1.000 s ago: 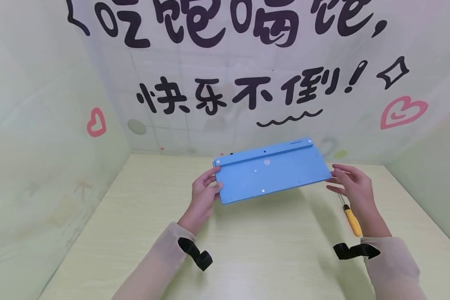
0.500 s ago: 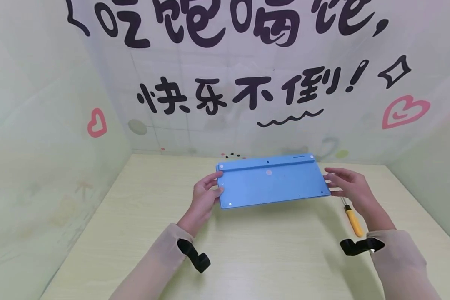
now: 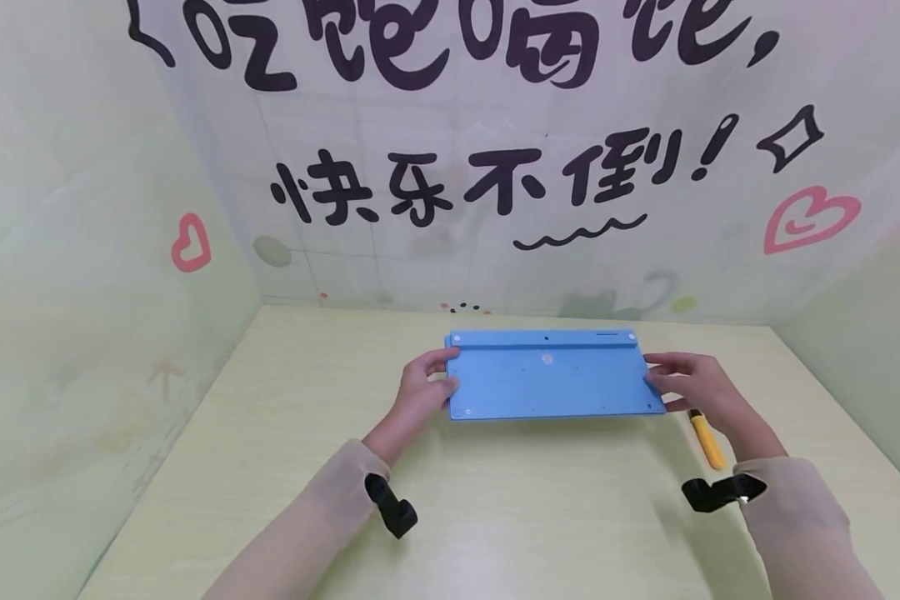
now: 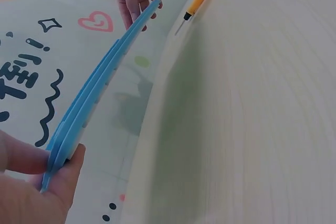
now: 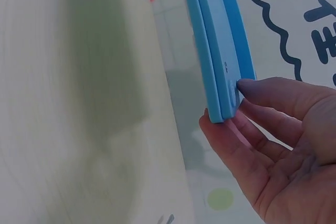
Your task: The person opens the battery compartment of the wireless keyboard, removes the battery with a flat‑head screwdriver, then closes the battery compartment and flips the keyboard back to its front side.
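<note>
A flat, rectangular blue plastic panel is held above the pale wood-grain table, its opposite ends pinched by the left hand and right hand. A yellow-handled screwdriver lies near the right hand. Black lettering on the pale backdrop reads "快乐不倒!"; the line above is cropped.

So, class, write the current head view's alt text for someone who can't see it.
A person's left hand and right hand hold a blue panel by its ends above a pale table; a yellow-handled tool lies by the right hand. Behind is black wall lettering.
</note>
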Available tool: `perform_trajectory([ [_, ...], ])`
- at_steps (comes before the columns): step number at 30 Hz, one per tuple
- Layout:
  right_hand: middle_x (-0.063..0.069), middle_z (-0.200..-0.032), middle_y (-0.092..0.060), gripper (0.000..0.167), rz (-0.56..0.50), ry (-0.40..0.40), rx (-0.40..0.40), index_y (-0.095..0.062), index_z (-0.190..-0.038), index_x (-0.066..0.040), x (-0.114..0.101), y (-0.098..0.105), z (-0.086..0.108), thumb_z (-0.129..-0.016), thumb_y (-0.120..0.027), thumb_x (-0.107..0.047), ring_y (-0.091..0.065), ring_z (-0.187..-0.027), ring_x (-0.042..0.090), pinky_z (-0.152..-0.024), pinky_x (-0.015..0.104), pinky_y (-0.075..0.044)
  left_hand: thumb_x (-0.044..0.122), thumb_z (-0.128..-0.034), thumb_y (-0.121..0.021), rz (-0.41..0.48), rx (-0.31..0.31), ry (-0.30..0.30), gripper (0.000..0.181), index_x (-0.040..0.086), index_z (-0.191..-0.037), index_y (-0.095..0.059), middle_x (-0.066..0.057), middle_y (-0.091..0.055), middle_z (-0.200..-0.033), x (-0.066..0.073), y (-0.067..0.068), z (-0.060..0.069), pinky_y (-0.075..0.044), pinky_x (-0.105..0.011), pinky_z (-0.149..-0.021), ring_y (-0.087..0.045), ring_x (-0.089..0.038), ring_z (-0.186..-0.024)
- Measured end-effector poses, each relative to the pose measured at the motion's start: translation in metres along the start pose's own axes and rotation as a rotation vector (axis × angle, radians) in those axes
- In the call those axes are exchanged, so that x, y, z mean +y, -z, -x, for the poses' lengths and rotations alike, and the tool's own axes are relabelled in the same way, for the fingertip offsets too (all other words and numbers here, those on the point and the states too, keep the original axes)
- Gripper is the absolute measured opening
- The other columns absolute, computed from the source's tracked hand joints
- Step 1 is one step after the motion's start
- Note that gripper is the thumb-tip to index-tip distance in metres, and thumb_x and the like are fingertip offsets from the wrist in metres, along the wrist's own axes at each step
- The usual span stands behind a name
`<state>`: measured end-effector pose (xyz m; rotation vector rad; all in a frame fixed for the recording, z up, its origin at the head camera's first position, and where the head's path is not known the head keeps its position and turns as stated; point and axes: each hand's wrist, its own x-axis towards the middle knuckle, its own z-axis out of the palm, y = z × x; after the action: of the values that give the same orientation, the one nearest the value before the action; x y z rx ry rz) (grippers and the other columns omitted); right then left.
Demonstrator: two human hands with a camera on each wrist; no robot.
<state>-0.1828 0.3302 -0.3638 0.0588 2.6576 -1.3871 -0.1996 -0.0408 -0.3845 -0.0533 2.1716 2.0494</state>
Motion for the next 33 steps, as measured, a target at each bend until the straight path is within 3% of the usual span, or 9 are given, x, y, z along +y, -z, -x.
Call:
perform_trajectory([
  [7, 0.031, -0.118, -0.047, 0.055, 0.012, -0.040, -0.039, -0.038, -0.132, 0.011, 0.009, -0.003, -0.001, -0.090, -0.059, -0.018, -0.060, -0.089, 0.023, -0.070, 0.040, -0.053, -0.007, -0.0838, -0.054, -0.039, -0.060, -0.004, 0.044, 0.007, -0.125, -0.054, -0.014, -0.052, -0.111, -0.007, -0.002, -0.005, -0.052, -0.028, -0.064, -0.055, -0.023, -0.087],
  [12, 0.031, -0.118, -0.046, 0.054, 0.003, -0.057, -0.048, -0.037, -0.132, 0.012, 0.017, -0.006, -0.001, -0.090, -0.058, -0.016, -0.059, -0.089, 0.023, -0.071, 0.040, -0.053, -0.004, -0.0856, -0.055, -0.084, -0.100, 0.011, 0.042, 0.008, -0.126, -0.053, -0.013, -0.052, -0.110, -0.010, -0.004, -0.008, -0.052, -0.031, -0.070, -0.054, -0.025, -0.091],
  [19, 0.028, -0.115, -0.048, 0.056, -0.014, -0.074, -0.056, -0.039, -0.131, 0.012, 0.028, -0.009, 0.000, -0.088, -0.062, -0.016, -0.058, -0.089, 0.022, -0.071, 0.040, -0.053, 0.000, -0.0868, -0.057, -0.245, -0.118, -0.001, 0.039, 0.007, -0.125, -0.053, -0.014, -0.052, -0.117, -0.012, -0.005, -0.011, -0.044, -0.039, -0.089, -0.049, -0.028, -0.109],
  [26, 0.021, -0.107, -0.053, 0.057, -0.038, -0.102, -0.040, -0.043, -0.128, 0.010, 0.037, -0.013, 0.002, -0.085, -0.066, -0.019, -0.058, -0.084, 0.019, -0.069, 0.040, -0.053, -0.003, -0.0865, -0.056, -0.326, -0.178, 0.027, 0.040, 0.006, -0.125, -0.051, -0.017, -0.051, -0.117, -0.014, -0.005, -0.014, -0.046, -0.038, -0.086, -0.050, -0.030, -0.109],
  [33, 0.024, -0.110, -0.051, 0.057, -0.039, -0.135, -0.033, -0.041, -0.129, 0.012, 0.042, -0.017, 0.009, -0.086, -0.065, -0.016, -0.057, -0.086, 0.020, -0.070, 0.040, -0.053, -0.006, -0.0827, -0.060, -0.380, -0.221, 0.025, 0.042, 0.006, -0.123, -0.052, -0.016, -0.052, -0.113, -0.020, -0.006, -0.017, -0.048, -0.035, -0.080, -0.053, -0.029, -0.102],
])
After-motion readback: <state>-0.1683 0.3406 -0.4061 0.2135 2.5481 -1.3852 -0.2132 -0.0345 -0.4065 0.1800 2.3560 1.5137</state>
